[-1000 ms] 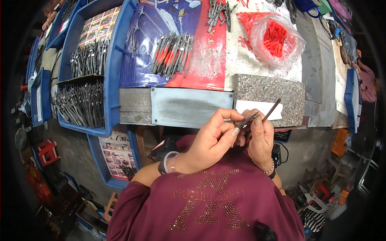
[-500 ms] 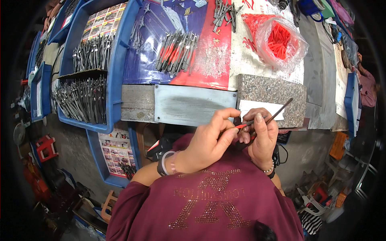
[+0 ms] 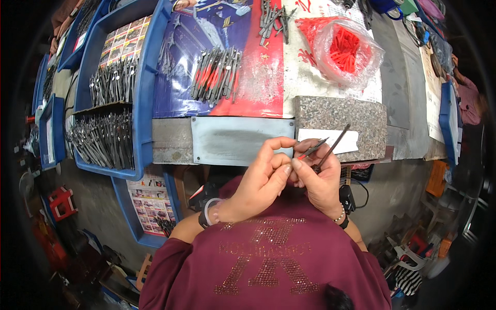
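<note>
Tweezers (image 3: 330, 147) now tilted lower, both hands' fingers (image 3: 281, 170) pinching them below clear bag (image 3: 346, 49) of red sleeves

Two hands, left (image 3: 258, 181) and right (image 3: 320, 181), share one slim metal tool (image 3: 330, 147), with one bag of red sleeves (image 3: 346, 49) far right, one granite slab (image 3: 336, 121), and two heaped blue trays (image 3: 142, 103) left.

A small hand-assembly workshop, this: blue plastic bins (image 3: 147, 88) packed with dark metal pliers (image 3: 101, 139), more loose grey pliers (image 3: 214, 72) spread on a red-and-blue printed sheet (image 3: 258, 90), a clear bag of red plastic sleeves (image 3: 347, 49), and a worn grey metal plate (image 3: 237, 140) on the bench edge
</note>
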Action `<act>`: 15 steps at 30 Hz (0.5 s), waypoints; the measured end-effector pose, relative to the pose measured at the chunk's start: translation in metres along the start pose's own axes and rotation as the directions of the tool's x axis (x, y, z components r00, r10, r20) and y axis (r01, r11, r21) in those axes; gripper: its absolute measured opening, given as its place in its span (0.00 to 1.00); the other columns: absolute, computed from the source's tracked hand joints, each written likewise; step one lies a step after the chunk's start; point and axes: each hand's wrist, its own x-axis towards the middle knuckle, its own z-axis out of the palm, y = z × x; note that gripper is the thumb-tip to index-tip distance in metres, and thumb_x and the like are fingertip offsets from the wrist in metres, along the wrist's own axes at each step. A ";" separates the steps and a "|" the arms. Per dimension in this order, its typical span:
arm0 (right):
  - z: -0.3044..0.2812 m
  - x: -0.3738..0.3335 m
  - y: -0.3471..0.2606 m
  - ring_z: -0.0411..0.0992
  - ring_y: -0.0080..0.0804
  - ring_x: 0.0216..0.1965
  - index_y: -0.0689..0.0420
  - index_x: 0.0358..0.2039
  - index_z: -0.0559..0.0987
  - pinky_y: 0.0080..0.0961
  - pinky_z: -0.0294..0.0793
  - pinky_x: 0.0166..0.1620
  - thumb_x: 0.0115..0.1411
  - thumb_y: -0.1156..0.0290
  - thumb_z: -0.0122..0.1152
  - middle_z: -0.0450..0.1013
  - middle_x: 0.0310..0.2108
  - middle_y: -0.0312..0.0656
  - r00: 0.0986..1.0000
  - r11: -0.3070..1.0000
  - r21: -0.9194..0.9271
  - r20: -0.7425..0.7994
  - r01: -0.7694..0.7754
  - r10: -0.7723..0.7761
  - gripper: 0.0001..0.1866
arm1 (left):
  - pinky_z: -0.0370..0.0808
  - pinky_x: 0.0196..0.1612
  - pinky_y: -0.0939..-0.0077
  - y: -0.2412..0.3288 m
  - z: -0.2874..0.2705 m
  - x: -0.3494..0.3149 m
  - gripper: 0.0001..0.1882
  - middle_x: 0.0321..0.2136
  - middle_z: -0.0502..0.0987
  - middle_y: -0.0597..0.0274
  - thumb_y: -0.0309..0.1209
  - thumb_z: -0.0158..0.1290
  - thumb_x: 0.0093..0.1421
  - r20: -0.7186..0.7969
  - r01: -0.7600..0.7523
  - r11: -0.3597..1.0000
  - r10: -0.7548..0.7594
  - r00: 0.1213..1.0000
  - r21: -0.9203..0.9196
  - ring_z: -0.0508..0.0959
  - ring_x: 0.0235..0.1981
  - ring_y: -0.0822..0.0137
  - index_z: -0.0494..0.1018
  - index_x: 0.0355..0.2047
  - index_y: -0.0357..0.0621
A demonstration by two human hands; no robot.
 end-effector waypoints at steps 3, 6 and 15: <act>-0.002 0.002 0.001 0.66 0.14 0.21 0.64 0.42 0.73 0.14 0.63 0.24 0.66 0.72 0.51 0.71 0.21 0.34 0.998 0.997 0.060 0.019 0.055 -0.056 0.09 | 0.65 0.28 0.87 0.000 0.001 -0.001 0.23 0.32 0.72 0.62 0.21 0.39 0.66 0.005 0.002 0.998 -0.002 1.000 0.055 0.66 0.23 0.79 0.50 0.60 0.40; -0.005 0.006 0.000 0.64 0.15 0.19 0.64 0.39 0.75 0.14 0.62 0.23 0.69 0.67 0.47 0.70 0.19 0.35 0.999 0.996 0.078 0.014 0.045 -0.046 0.13 | 0.65 0.27 0.87 0.002 0.000 -0.004 0.23 0.31 0.72 0.61 0.21 0.39 0.66 -0.004 0.023 1.000 -0.023 1.000 0.011 0.66 0.22 0.79 0.50 0.61 0.40; -0.006 0.012 -0.012 0.67 0.16 0.20 0.64 0.36 0.75 0.13 0.64 0.24 0.67 0.71 0.50 0.72 0.21 0.35 0.981 0.996 0.033 0.175 -0.087 0.080 0.09 | 0.66 0.26 0.86 0.011 -0.004 0.003 0.25 0.28 0.72 0.61 0.24 0.40 0.68 0.023 0.076 0.996 -0.077 0.997 0.052 0.67 0.21 0.78 0.49 0.63 0.42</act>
